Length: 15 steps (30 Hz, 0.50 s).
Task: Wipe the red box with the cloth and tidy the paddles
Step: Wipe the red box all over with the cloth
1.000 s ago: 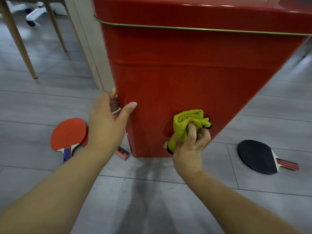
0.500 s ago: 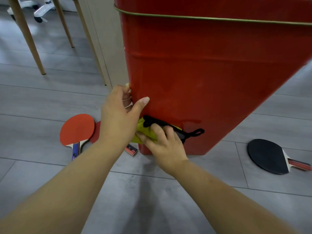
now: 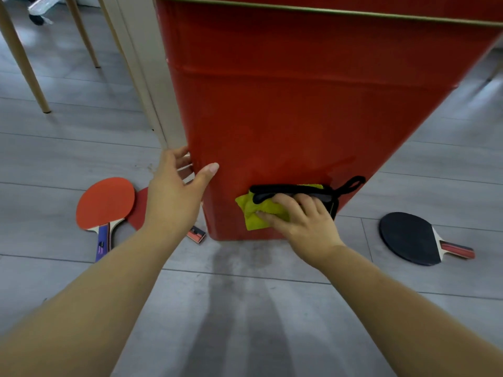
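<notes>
- Your left hand (image 3: 171, 197) reaches forward, thumb spread wide, fingers (image 3: 181, 153) curled round a corner edge.
- Your right hand (image 3: 302, 221) presses flat, palm down, fingers splayed.
- Both forearms are bare and extended.

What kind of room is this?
Probably a room in a home, maybe a dining or play area. It has a grey plank floor, slim wooden furniture legs like those of a chair or table, and table tennis paddles lying about.
</notes>
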Tool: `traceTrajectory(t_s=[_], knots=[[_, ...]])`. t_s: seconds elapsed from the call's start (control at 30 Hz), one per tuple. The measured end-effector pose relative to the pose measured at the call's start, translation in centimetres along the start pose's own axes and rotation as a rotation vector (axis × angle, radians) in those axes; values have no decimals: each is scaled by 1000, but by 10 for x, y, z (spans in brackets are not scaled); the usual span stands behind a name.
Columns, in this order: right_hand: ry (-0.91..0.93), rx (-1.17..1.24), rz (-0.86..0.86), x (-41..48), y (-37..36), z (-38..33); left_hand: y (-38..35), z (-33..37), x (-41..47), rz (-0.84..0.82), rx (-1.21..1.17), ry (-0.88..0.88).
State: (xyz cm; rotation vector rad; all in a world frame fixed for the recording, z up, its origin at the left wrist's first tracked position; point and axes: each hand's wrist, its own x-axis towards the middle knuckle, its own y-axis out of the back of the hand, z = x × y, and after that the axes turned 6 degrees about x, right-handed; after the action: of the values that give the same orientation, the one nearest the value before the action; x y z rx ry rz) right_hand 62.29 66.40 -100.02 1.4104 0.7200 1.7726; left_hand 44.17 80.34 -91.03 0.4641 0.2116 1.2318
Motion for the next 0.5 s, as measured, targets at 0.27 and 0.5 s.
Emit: traceTrajectory(t_s=[0.27, 0.5], knots=[[-182, -13, 66, -45, 12, 48, -9, -3, -3, 70, 38, 9], [-592, 338, 95, -64, -11, 41, -10, -5, -4, 99, 73, -16]])
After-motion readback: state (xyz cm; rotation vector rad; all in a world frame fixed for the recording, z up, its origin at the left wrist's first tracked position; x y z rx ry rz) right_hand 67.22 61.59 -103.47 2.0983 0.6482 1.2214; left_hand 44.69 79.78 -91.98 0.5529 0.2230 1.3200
